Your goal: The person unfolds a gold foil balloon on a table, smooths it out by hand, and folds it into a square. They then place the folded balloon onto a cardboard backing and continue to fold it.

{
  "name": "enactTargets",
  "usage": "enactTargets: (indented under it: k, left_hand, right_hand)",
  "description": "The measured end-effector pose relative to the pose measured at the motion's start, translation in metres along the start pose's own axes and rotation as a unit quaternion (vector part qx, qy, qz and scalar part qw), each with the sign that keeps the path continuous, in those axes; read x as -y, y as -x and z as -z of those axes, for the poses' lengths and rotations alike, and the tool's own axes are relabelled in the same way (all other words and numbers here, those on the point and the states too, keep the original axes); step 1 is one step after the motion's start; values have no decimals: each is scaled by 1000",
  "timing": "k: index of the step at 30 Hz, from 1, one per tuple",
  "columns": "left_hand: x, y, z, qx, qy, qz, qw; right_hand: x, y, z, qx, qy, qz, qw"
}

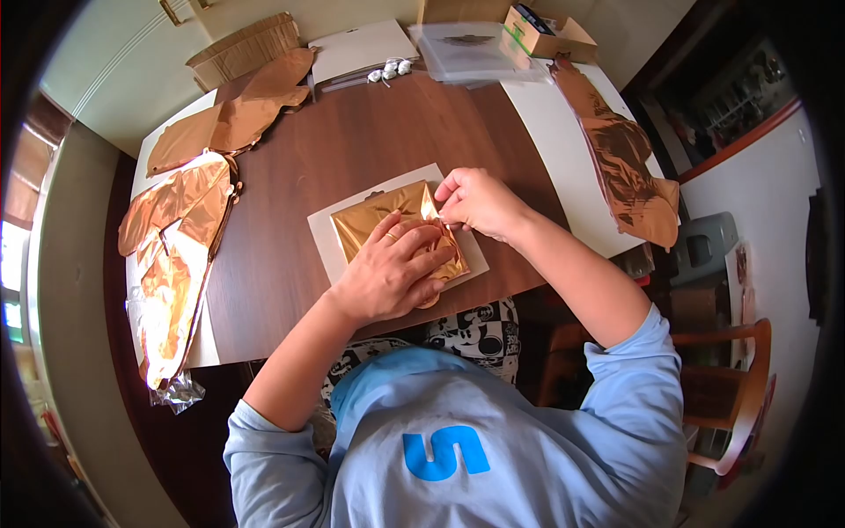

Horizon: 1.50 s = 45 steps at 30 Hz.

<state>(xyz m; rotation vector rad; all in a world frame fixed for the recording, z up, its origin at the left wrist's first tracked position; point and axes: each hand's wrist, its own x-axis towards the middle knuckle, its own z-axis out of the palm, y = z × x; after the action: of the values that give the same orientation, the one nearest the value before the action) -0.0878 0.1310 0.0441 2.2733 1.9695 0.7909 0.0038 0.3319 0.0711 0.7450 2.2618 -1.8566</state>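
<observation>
A folded sheet of copper-gold foil (380,216) lies on a white card (327,236) on the brown table. My left hand (387,275) presses flat on the foil's near part, fingers spread, a ring on one finger. My right hand (480,202) pinches the foil's right edge near a raised fold, fingers closed on it.
More crumpled copper foil lies at the left (176,255), the far left (229,119) and the right (625,167). A cardboard box (546,35), clear plastic sleeves (466,48) and white card (361,48) sit at the far edge. A wooden chair (731,387) stands to the right.
</observation>
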Motion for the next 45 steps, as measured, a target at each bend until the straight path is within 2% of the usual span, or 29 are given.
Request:
enactTargets:
  k: [8, 14, 17, 20, 23, 26, 29, 38, 45]
  left_hand:
    - [0, 0, 7, 70, 9, -14, 997]
    - [1, 1, 6, 79, 6, -13, 997]
    - [0, 1, 7, 81, 0, -13, 997]
    - [-1, 1, 7, 70, 1, -15, 997]
    - [2, 1, 7, 84, -6, -20, 996]
    - [1, 0, 6, 74, 19, 0, 997]
    - [0, -1, 7, 76, -2, -10, 997]
    - [5, -9, 9, 61, -21, 45, 997]
    - [18, -11, 4, 29, -67, 62, 995]
  right_hand:
    - [-6, -7, 4, 24, 10, 3, 1000]
    - [-14, 1, -6, -60, 133, 116, 982]
    - [-31, 11, -12, -156, 175, 221, 947]
    - [-25, 48, -16, -213, 316, 349, 856]
    - [-43, 89, -36, -198, 401, 393, 804]
    - [-61, 108, -52, -191, 518, 379, 742]
    - [-66, 111, -58, -220, 531, 365, 733]
    - [-62, 112, -61, -195, 551, 343, 735]
    - [-58, 113, -62, -189, 526, 318, 766]
